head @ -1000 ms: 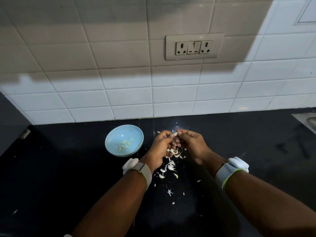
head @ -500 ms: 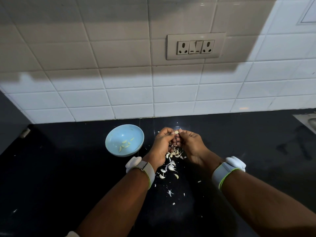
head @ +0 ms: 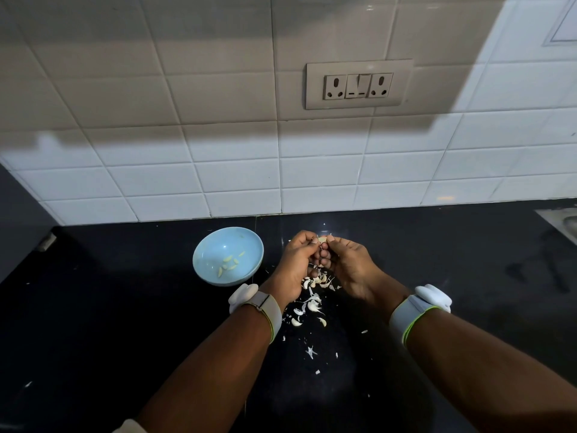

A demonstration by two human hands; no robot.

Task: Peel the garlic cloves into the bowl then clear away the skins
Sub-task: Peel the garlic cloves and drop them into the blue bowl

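Above the black bench (head: 125, 323), both hands pinching one garlic clove (head: 322, 240): left hand (head: 296, 264), right hand (head: 349, 265); bowl (head: 206, 245) just left, nearer the left hand.

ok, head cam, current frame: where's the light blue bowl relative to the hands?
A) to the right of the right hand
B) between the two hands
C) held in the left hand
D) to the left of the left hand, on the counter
D: the bowl sits on the black counter left of the left hand, apart from it, while both hands, left and right hand, pinch a garlic clove.
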